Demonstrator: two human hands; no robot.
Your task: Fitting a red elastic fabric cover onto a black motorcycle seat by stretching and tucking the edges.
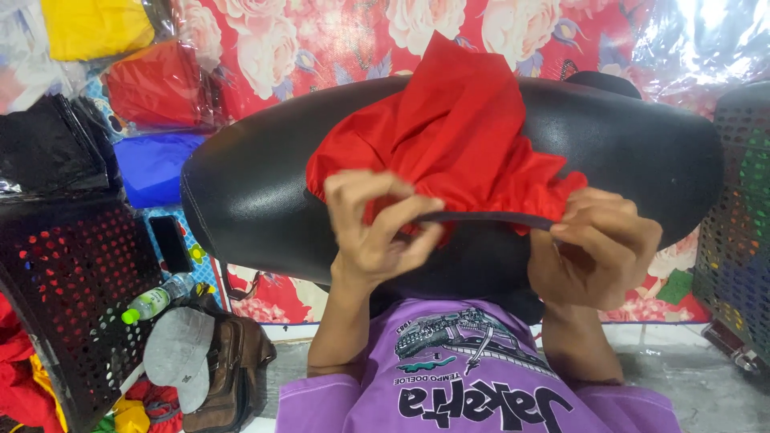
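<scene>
A red cloth (pixel 457 132) lies bunched over the front of a black padded seat (pixel 257 192) right in front of me. My left hand (pixel 373 228) pinches the cloth's gathered lower edge at the left. My right hand (pixel 593 244) grips the same edge at the right. A dark band (pixel 481 217) of the hem is stretched taut between both hands. My purple printed shirt (pixel 473 377) fills the bottom of the view.
A black perforated basket (pixel 72 297) stands at the left, another (pixel 734 232) at the right. A green-capped bottle (pixel 152 301), grey cap (pixel 178 353), brown bag (pixel 233 369) and black phone (pixel 170 243) lie lower left. Wrapped yellow, red and blue cloths (pixel 152 164) sit upper left on a floral sheet.
</scene>
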